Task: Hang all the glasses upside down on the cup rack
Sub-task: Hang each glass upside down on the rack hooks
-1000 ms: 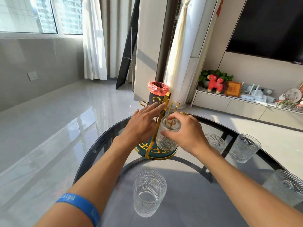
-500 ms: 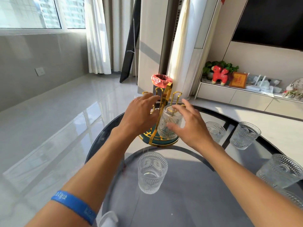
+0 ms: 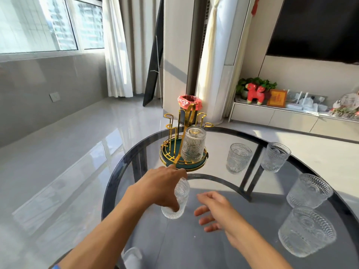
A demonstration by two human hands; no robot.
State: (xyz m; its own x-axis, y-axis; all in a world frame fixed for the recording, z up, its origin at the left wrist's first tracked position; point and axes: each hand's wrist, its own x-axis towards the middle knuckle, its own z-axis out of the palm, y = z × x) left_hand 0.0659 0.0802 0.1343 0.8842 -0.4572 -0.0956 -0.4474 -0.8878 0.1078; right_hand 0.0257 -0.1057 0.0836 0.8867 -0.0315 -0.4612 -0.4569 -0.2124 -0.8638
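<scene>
A gold cup rack (image 3: 174, 131) with a green base stands at the far side of the round glass table (image 3: 223, 239). One ribbed glass (image 3: 193, 146) hangs upside down on its front peg. My left hand (image 3: 161, 188) curls over the top of an upright glass (image 3: 179, 200) near the table's middle, fingers around it. My right hand (image 3: 211, 210) hovers just right of that glass, fingers apart and empty. Several more upright glasses stand to the right: two further back (image 3: 238, 160) (image 3: 274, 159) and two nearer (image 3: 308, 191) (image 3: 307, 231).
A bin with a pink liner (image 3: 189, 105) stands on the floor behind the rack. A low cabinet (image 3: 291, 119) with a red toy and plants runs along the right wall. The table's edge curves close at the left.
Both hands have left the rack, where the hung glass now stays alone. My left hand dropped onto the near upright glass, and my right hand drew back beside it.
</scene>
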